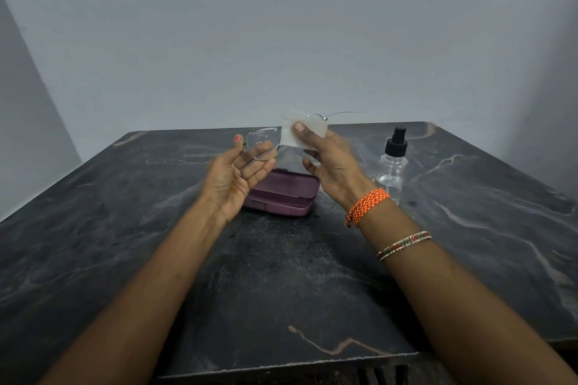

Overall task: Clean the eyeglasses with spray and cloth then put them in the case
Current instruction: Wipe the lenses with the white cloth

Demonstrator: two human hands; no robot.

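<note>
Thin-rimmed eyeglasses (262, 144) are held up above the table, with droplets on the left lens. My left hand (237, 176) holds them at the left lens, thumb up and fingers behind the glass. My right hand (328, 159) pinches a white cloth (305, 134) over the right lens, thumb on the front. One temple arm sticks out to the right past the cloth. A purple glasses case (281, 197) lies on the dark marble table (281, 275) just below and behind my hands, partly hidden. A clear spray bottle (392, 162) with a black pump stands upright to the right.
The table backs onto a plain grey wall (281, 25). Its front edge runs along the bottom of the view, with a dark vented part below. I wear an orange thread band and a beaded bangle on my right forearm.
</note>
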